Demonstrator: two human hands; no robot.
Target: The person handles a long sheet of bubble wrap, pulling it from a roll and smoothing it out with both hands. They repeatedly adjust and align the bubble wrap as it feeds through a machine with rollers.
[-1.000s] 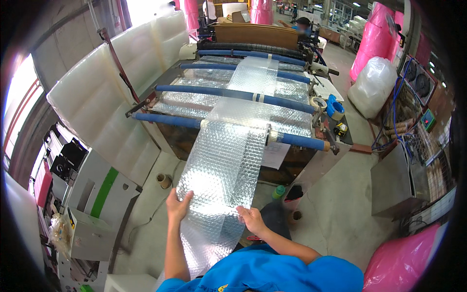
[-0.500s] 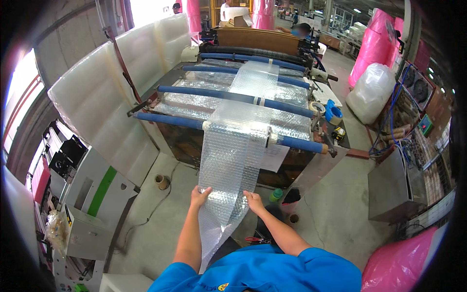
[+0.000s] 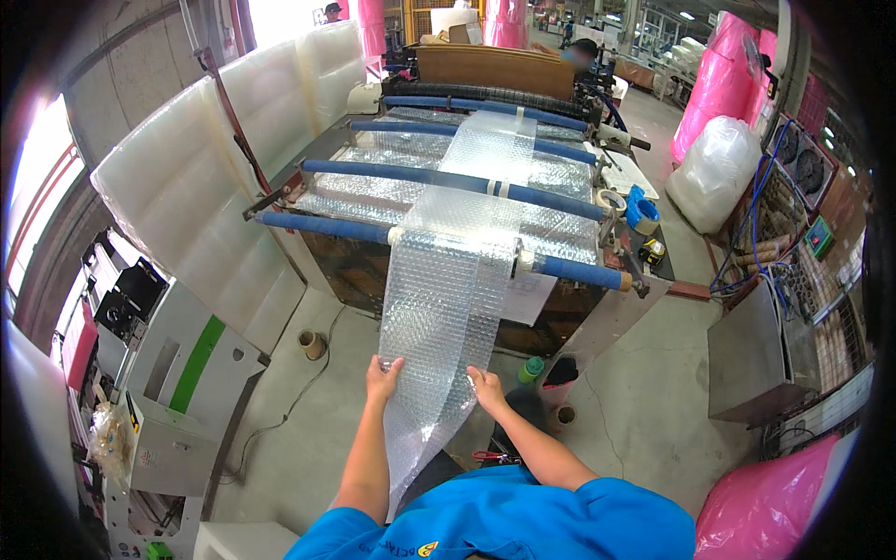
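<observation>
A long strip of clear bubble wrap (image 3: pixel 434 308) comes over the blue rollers of a machine and hangs down toward my body. My left hand (image 3: pixel 384 380) pinches its left edge, thumb on top. On the opposite edge my right hand (image 3: pixel 486 390) grips the film between thumb and fingers. Between my hands the strip sags slightly and narrows to a tapered tail that runs down past my left forearm. The nearest blue roller (image 3: pixel 322 227) carries the strip, with a white collar at each side of it. My fingertips under the film are partly hidden.
Rolls of tape (image 3: pixel 641 215) and a yellow tape measure (image 3: pixel 652 250) lie on the machine's right side. A green bottle (image 3: pixel 530 370) and a cardboard tube (image 3: pixel 312 344) stand on the floor. Wrapped white foam (image 3: pixel 187 177) lines the left. Another person (image 3: pixel 581 54) is behind the machine.
My view has shifted very slightly. Both hands keep the same hold on the bubble wrap, and the strip hangs almost as before.
</observation>
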